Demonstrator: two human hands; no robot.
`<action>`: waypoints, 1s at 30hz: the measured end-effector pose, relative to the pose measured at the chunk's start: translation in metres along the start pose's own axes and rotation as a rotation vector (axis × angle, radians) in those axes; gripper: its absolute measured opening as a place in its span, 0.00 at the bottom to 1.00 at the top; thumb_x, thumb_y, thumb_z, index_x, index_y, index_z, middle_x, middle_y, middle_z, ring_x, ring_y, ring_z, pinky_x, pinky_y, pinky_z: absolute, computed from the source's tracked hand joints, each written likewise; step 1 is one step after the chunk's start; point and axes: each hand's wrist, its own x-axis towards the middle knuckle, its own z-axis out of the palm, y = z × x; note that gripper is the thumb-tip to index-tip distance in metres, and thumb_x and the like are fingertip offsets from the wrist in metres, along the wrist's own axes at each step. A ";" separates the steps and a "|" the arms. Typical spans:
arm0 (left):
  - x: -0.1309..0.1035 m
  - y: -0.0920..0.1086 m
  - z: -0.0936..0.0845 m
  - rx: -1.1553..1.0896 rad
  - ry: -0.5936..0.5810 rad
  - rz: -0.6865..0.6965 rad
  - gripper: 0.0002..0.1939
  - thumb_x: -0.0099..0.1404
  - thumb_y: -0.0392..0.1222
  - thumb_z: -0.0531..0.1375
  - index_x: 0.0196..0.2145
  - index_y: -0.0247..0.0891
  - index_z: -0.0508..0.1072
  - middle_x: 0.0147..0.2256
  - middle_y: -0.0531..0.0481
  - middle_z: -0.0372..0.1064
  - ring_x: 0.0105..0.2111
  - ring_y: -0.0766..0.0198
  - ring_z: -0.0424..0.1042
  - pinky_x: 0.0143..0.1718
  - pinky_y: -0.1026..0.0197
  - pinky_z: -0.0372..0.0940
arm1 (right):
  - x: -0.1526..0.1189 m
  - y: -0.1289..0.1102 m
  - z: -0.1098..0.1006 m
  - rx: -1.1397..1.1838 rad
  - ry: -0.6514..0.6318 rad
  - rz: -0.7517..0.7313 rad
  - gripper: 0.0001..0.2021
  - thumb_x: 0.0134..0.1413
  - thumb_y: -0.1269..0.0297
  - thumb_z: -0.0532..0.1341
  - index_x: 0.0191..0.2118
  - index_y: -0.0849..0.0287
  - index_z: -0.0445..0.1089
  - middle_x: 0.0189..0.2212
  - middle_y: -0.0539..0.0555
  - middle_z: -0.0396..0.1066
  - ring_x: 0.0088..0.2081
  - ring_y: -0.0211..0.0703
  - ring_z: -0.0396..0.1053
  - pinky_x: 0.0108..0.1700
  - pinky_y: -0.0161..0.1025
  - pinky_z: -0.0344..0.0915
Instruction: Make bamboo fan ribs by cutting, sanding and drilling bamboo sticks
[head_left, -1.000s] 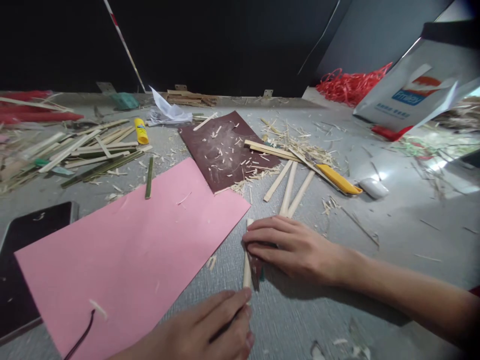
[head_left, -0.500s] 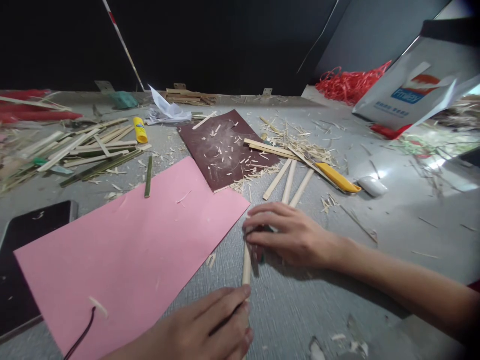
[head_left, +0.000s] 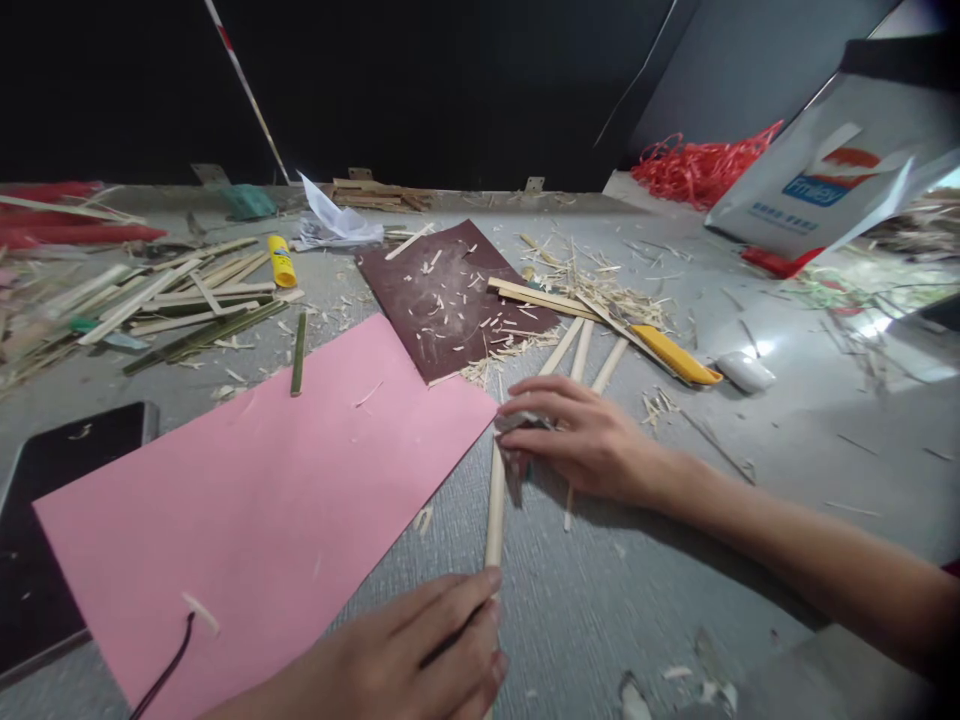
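Pale, smooth wooden strip (head_left: 495,510) lies pinched in the left hand (head_left: 420,645); the right hand (head_left: 585,437) curls around a dark, partly hidden piece (head_left: 517,470) on the textured grey desk (head_left: 600,610).

Grey tabletop (head_left: 637,610), strewn with shavings (head_left: 630,303). Pink sheet (head_left: 277,490) overlaps dark phone (head_left: 64,480); brown sheet (head_left: 450,300) laps pink sheet's far edge. Yellow glue stick (head_left: 281,262) beside strip pile (head_left: 184,300). Yellow-handled cutter (head_left: 675,354) near three pale strips (head_left: 580,350), fanned out. Crumpled white paper (head_left: 341,228) farther back.
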 end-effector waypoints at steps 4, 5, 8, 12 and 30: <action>0.001 0.000 -0.001 -0.014 0.016 -0.001 0.05 0.71 0.29 0.61 0.39 0.32 0.78 0.41 0.47 0.80 0.51 0.57 0.78 0.57 0.58 0.73 | 0.001 -0.007 0.002 0.062 -0.011 -0.037 0.09 0.65 0.76 0.61 0.48 0.63 0.74 0.50 0.60 0.75 0.58 0.52 0.67 0.58 0.51 0.71; 0.002 0.001 -0.001 -0.019 0.020 -0.012 0.06 0.71 0.29 0.61 0.38 0.32 0.78 0.41 0.47 0.80 0.50 0.57 0.78 0.56 0.58 0.73 | 0.001 -0.014 0.003 0.108 -0.050 -0.056 0.08 0.65 0.75 0.61 0.47 0.64 0.74 0.50 0.60 0.75 0.58 0.51 0.67 0.59 0.50 0.70; 0.003 0.002 -0.002 -0.018 0.033 -0.043 0.07 0.72 0.29 0.60 0.38 0.33 0.79 0.41 0.48 0.81 0.50 0.57 0.78 0.55 0.59 0.74 | 0.002 -0.029 0.003 0.162 -0.109 -0.081 0.07 0.66 0.72 0.62 0.47 0.63 0.74 0.50 0.59 0.75 0.59 0.51 0.67 0.59 0.48 0.70; 0.002 0.002 -0.002 0.001 -0.008 -0.006 0.04 0.71 0.30 0.62 0.39 0.32 0.78 0.42 0.47 0.81 0.51 0.56 0.78 0.57 0.57 0.72 | -0.002 -0.008 -0.003 0.038 -0.040 0.007 0.11 0.64 0.75 0.60 0.48 0.61 0.76 0.53 0.62 0.73 0.61 0.54 0.65 0.59 0.54 0.69; -0.007 0.003 -0.002 0.104 -0.051 0.000 0.12 0.76 0.30 0.55 0.43 0.37 0.79 0.44 0.55 0.78 0.56 0.58 0.74 0.58 0.56 0.71 | -0.007 -0.021 0.000 0.249 0.001 -0.002 0.09 0.66 0.75 0.60 0.49 0.67 0.73 0.47 0.62 0.76 0.49 0.48 0.73 0.50 0.46 0.72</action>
